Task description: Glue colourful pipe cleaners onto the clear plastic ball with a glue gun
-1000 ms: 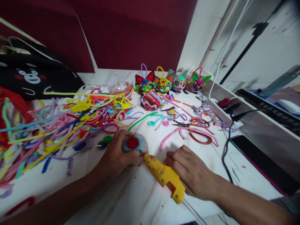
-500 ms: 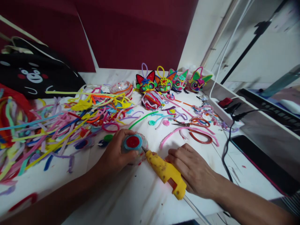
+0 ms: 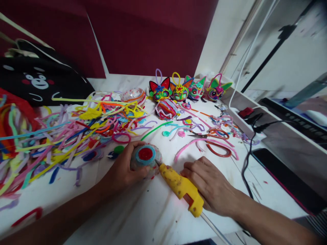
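My left hand (image 3: pixel 127 166) is wrapped round a clear round ball (image 3: pixel 156 153). On its face sits a red disc (image 3: pixel 146 154) ringed by light blue pipe cleaner. Closed around the grip of a yellow hot glue gun (image 3: pixel 176 182) is my right hand (image 3: pixel 209 183); most of its fingers are hidden behind the gun. The metal nozzle points at the edge of the blue ring, touching or very close to it. A clear glue stick (image 3: pixel 213 226) extends from the gun's rear end.
Loose pipe cleaners (image 3: pixel 76 136) are heaped at left. Scissors (image 3: pixel 209 135) lie beyond my right hand. Several finished animal-head ornaments (image 3: pixel 180 92) stand at the back, behind a striped ball (image 3: pixel 166 109). A phone (image 3: pixel 286 177) and power strip (image 3: pixel 242 120) are at right.
The ball has turned slightly in my left hand, its red disc facing a little more upward. The glue gun and my right hand stay almost in place.
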{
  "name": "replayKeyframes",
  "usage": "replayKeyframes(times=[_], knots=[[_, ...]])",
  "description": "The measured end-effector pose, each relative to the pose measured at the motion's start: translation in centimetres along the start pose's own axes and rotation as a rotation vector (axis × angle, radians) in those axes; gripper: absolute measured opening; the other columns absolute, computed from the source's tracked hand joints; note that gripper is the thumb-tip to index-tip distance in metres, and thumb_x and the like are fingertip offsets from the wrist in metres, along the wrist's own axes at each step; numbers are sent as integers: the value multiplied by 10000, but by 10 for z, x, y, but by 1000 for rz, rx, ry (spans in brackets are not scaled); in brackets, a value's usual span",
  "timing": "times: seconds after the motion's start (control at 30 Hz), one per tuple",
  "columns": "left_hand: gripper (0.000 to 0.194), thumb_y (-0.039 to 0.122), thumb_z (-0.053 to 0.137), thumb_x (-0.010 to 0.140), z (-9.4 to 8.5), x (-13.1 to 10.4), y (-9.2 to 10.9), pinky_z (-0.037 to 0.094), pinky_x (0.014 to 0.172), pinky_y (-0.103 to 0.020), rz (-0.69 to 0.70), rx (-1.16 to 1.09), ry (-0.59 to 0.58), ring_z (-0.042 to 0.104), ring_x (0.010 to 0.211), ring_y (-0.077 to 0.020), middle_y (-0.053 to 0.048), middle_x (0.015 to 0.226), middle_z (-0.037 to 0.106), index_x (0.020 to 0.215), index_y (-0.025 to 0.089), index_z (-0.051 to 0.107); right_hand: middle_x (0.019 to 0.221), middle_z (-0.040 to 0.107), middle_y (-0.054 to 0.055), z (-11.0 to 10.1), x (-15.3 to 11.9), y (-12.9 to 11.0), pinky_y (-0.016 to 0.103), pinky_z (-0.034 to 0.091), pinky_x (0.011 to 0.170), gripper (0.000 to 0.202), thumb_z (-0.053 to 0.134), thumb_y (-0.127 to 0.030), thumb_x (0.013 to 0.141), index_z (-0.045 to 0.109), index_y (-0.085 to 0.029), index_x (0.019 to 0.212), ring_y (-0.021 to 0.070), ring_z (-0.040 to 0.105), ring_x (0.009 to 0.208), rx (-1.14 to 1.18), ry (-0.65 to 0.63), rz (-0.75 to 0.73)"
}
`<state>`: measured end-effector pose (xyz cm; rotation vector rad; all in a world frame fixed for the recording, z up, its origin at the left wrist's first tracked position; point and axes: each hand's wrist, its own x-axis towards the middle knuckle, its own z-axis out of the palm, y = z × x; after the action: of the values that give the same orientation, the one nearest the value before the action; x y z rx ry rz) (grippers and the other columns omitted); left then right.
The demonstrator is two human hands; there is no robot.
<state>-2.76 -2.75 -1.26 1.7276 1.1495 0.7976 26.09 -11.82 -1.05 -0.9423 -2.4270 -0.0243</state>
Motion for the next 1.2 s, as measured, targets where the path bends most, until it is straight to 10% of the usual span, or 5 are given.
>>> replayKeyframes(times=[1.2], knots=[[655,589,865,703,-43,33,-4,583,911,-396,187,167,-324,695,1107,-326,-89,1207,670,1194,223,630,1037,714,152,11,9,-2,407,404,775,371,287,-336,1155,599,-135,1158,256,650,888,-53,57,7]])
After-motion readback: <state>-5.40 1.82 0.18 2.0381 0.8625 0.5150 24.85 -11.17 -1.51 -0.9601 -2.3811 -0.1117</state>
